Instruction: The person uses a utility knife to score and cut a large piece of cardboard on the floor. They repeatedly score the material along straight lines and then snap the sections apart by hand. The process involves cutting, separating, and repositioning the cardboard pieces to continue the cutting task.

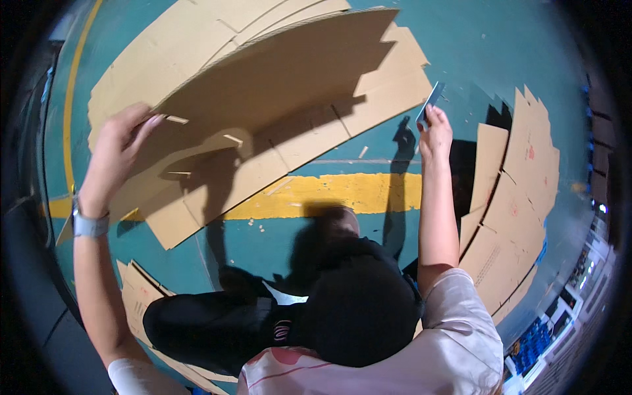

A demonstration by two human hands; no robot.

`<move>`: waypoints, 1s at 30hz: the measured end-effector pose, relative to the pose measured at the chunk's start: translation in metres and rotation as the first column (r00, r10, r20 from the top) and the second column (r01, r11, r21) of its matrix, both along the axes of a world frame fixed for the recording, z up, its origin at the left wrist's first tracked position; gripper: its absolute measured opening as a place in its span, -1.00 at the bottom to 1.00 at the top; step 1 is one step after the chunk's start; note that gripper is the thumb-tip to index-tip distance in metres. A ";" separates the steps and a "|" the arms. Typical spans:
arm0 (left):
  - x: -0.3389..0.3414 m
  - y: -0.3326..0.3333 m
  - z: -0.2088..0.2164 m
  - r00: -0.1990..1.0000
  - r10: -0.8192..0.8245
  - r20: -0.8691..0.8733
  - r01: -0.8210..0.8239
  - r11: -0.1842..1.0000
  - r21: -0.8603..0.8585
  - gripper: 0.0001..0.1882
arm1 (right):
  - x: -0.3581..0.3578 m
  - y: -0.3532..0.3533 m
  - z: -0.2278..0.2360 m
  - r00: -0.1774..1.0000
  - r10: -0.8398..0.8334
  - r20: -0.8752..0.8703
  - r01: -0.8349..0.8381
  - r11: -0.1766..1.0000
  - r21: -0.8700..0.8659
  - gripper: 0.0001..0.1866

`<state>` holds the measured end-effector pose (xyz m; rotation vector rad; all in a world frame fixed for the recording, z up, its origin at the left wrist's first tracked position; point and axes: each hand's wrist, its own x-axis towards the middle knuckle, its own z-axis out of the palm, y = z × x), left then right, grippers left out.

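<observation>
My left hand [124,148], with a grey watch band on its wrist, pinches the left end of a brown cardboard sheet [283,76]. That sheet is tilted up, its shaded face toward me and its far edge raised. Beneath and behind it lie more flat cardboard sheets [164,52] with slots and notched ends. At the right, my right hand [434,135] is closed around a thin, flat blue-grey tool [431,99], which points up and away past the stack's right end. Its exact kind is unclear. Small cardboard scraps [232,140] lie on the lower sheet.
On the right a stack of cut cardboard [520,197] lies on the green floor [487,52]. More cardboard [141,296] is at lower left beside my leg. A yellow floor stripe [329,194] crosses in front of my foot, with bits of cardboard about it.
</observation>
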<state>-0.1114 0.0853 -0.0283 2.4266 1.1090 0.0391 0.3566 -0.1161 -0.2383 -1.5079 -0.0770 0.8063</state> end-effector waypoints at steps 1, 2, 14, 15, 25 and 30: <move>0.008 -0.002 -0.008 0.998 -0.032 0.056 0.029 0.998 0.059 -0.74 | -0.016 -0.002 -0.002 1.000 0.020 0.005 -0.020 1.000 -0.017 -0.96; 0.018 -0.001 -0.009 0.993 -0.069 0.096 0.057 0.991 0.119 -0.73 | -0.041 -0.002 -0.002 0.999 0.040 -0.002 -0.040 0.999 -0.033 -0.96; 0.132 0.014 -0.038 0.964 -0.231 0.133 0.188 0.943 0.276 -0.69 | -0.186 0.053 0.116 0.014 0.475 0.880 -0.652 0.671 -0.352 -0.75; 0.132 0.011 -0.037 0.964 -0.228 0.136 0.186 0.946 0.267 -0.69 | -0.189 0.055 0.113 -0.002 0.457 0.889 -0.653 0.673 -0.347 -0.77; 0.133 -0.007 -0.021 0.976 -0.070 0.205 0.044 0.991 0.129 -0.77 | -0.201 0.085 0.107 -0.085 0.424 0.902 -0.599 0.701 -0.386 -0.85; 0.132 -0.011 -0.024 0.966 -0.013 0.258 -0.006 0.997 0.072 -0.77 | -0.208 0.081 0.108 -0.056 0.448 0.892 -0.588 0.708 -0.392 -0.85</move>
